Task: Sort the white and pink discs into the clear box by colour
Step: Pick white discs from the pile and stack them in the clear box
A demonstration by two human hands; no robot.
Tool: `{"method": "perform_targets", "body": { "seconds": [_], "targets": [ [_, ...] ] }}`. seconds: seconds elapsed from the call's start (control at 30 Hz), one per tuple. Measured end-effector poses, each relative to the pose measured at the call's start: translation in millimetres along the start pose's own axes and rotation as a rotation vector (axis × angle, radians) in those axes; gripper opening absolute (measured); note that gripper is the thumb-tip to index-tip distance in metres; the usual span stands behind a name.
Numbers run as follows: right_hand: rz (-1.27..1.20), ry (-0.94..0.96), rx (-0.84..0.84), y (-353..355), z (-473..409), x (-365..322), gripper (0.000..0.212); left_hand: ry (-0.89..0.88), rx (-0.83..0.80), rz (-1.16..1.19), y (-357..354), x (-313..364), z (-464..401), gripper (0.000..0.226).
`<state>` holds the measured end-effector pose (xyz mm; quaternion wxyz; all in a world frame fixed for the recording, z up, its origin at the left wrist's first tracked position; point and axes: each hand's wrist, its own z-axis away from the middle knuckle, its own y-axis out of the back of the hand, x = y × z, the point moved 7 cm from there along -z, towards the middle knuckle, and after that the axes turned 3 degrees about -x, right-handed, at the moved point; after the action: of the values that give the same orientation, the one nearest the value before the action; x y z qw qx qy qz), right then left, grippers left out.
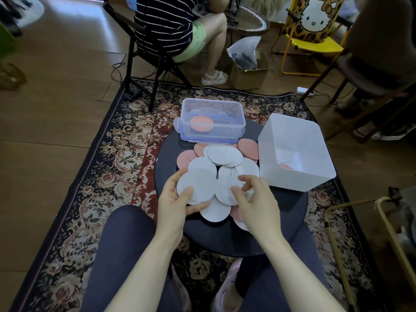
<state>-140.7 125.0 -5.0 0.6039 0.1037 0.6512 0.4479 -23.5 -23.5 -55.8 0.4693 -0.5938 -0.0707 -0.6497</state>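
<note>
Discs [221,170] lie heaped mid-table, white over pink. Left hand [174,202] pinches a white stack [197,188], thumb on top; right hand [253,197] hovers with loosely curled fingers, gripping nothing. Clear box [212,120] (one pink disc inside) sits at twelve o'clock.

My feed is dim indoors, with soft daylight from the top left leaving pale glare on the wood floor [74,16]. Shadows are weak and diffuse. The white discs [198,185] and white bin [299,154] read brightest, not clipped. I see heavy wide-angle bending at the edges; the corners are smeared and blurry. The centre is fairly sharp, and the dark desk [225,235] loses detail.
</note>
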Motion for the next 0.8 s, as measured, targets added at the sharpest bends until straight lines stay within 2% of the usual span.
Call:
{"method": "perform_targets", "body": {
  "seconds": [0.13, 0.2, 0.37, 0.47, 0.53, 0.73, 0.8],
  "targets": [
    [0.149, -0.045, -0.112, -7, -5, 6, 0.063, 0.000, -0.012, 0.006, -1, 0, 1, 0.045],
    [0.193, -0.045, -0.122, -9, -5, 5, 0.069, 0.005, -0.014, -0.010, -2, 0, 0, 0.046],
    [0.036, -0.088, -0.082, -9, -1, 6, 0.045, 0.017, -0.009, -0.023, 0, -1, 1, 0.045],
    [-0.193, -0.116, -0.040, -4, -1, 9, 0.017, 0.008, -0.020, -0.008, -2, 0, 1, 0.047],
    [-0.339, -0.116, -0.020, -1, -1, 10, 0.007, 0.014, -0.021, 0.010, -3, 0, 1, 0.047],
    [-0.552, -0.161, -0.100, -8, -1, 8, 0.018, 0.027, -0.015, -0.003, 0, -1, -1, 0.040],
    [-0.619, -0.170, -0.077, -8, -2, 6, 0.018, 0.026, -0.020, 0.011, 0, 0, -1, 0.041]
  ]
}}
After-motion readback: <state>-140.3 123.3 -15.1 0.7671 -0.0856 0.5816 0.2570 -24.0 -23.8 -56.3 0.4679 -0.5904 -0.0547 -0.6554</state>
